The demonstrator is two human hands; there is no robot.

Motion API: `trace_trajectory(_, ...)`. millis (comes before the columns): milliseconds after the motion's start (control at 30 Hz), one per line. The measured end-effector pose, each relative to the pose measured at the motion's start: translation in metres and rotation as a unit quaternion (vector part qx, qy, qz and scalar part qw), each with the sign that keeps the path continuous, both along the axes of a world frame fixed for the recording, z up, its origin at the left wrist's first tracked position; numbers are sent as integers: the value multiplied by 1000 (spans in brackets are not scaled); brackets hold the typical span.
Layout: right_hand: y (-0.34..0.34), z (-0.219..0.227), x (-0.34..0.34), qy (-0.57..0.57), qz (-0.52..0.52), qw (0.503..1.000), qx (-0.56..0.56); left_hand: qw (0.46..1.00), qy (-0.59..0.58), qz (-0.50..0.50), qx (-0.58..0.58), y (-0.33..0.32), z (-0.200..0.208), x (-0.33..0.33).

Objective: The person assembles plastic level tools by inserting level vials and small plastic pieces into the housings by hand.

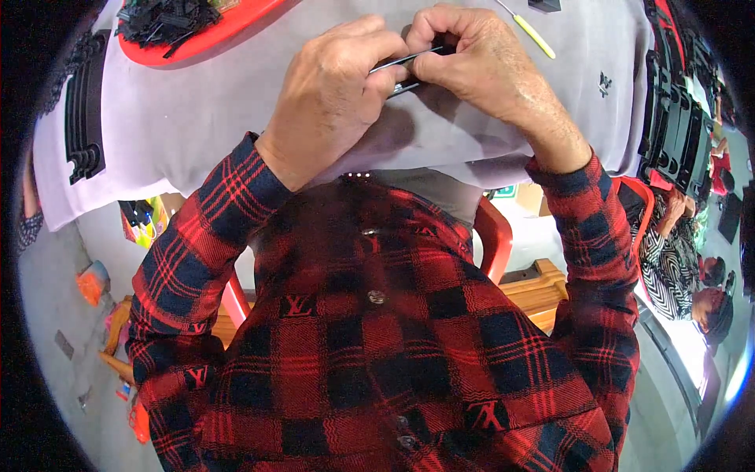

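Observation:
Both my hands meet over the grey-covered table, near its front edge. A thin black strip-like part (403, 91) shows between them, mostly hidden by the fingers. My left hand (336, 82) is closed, thumb and fingers pinching the part from the left. From the other side my right hand (480, 64) grips it, with thumb and bent forefinger pressed together. A small shiny bit glints on the part by the left fingertips. Beyond the right hand lies a slim tool with a yellow-green handle (535, 38) and a thin metal shaft.
At the far left, a red tray (200, 52) bears a heap of small black plastic pieces (169, 22). Long black slotted parts (85, 110) lie at the left edge, more (675, 130) at the right. Tiny dark bits (604, 84) rest on the cloth. Other people sit at right.

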State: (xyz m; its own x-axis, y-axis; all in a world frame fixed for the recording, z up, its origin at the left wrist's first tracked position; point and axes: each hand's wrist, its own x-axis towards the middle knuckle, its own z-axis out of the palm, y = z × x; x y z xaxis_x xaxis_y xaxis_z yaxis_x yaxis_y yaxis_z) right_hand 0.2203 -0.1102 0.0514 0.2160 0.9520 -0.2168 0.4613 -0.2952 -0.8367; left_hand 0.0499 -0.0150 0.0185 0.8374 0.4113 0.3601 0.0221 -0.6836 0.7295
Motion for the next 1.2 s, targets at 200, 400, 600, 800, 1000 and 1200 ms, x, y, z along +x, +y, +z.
trace_trajectory(200,2,-1,-4,3,-14,1000,3,1000,18,-11,4,1,4,-1)
trace_trajectory(400,1,-8,4,-37,38,998,-19,1000,15,-13,-1,2,4,-2)
trace_trajectory(600,3,4,-7,-121,-34,992,-23,1000,22,-13,-5,0,5,3)
trace_trajectory(800,6,-4,-7,-148,-14,988,-37,999,33,-21,-12,4,4,0)
trace_trajectory(1000,0,-8,0,-147,0,989,-12,998,47,-36,-28,3,5,-1)
trace_trajectory(1200,2,-9,5,-88,39,995,-16,997,58,-51,-25,6,9,-5)
